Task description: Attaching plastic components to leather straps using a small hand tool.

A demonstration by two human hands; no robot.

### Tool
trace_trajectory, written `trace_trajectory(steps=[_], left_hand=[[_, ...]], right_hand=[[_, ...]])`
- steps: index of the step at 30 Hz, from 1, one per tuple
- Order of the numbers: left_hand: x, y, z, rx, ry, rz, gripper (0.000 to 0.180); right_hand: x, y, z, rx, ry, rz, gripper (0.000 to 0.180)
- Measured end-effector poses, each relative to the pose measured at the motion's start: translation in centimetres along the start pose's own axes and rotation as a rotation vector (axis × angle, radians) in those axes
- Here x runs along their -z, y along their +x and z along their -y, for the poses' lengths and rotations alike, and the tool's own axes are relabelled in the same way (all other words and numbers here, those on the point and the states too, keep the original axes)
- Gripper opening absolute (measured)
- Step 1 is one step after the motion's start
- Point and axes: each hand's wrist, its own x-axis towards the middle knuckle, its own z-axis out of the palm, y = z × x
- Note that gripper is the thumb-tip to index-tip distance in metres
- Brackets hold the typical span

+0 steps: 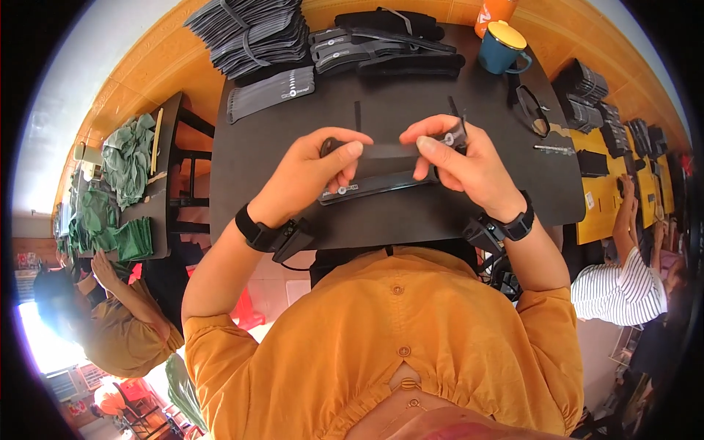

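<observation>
The band I'm watching is black, flat and flexible, with a round white mark; it sits at the centre of the frame, raised above the dark bench (528, 191). I see the right hand (473, 165) pinching this black band (459, 136) narrowly between thumb and fingers, its marked end bent up. The left hand (317, 163) is closed to a narrow pinch too, with a dark rounded end showing behind its thumb. A greyer, smooth strip (389, 152) spans the gap between the hands; from here I can't tell whether it is all one piece.

Just below them I have a long black sleeve (385, 185) lying flat and slightly slanted, with white print near its left end. In the upper left of the frame stands a tall pile of dark grey sleeves (246, 37), strapped round.

For containers, I have a dark teal mug (499, 56) at upper right, its handle turned right. A yellow lid (507, 34) covers it, so its contents are hidden. Behind it is an orange cylindrical container (496, 12), cut off by the upper edge; I can't see inside.
</observation>
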Motion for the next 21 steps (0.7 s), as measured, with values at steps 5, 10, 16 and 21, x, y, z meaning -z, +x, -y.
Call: trace_trajectory(steps=[5,10,16,21], left_hand=[[1.2,1.2,0.3,0.146,-0.011,-0.204,0.021],[3.1,3.4,0.7,0.176,-0.006,-0.204,0.020],[5.7,7.7,1.1,0.140,0.271,-0.256,0.024],[6.2,9.9,1.8,0.153,0.247,-0.331,0.026]], right_hand=[[1.5,1.1,-1.9,0.010,-0.051,-0.196,0.018],[3.6,2.8,-2.1,-0.012,-0.023,-0.267,0.023],[7.6,5.5,-2.7,-0.144,-0.084,-0.313,0.029],[9.2,7.2,-2.8,-0.206,-0.209,-0.352,0.023]])
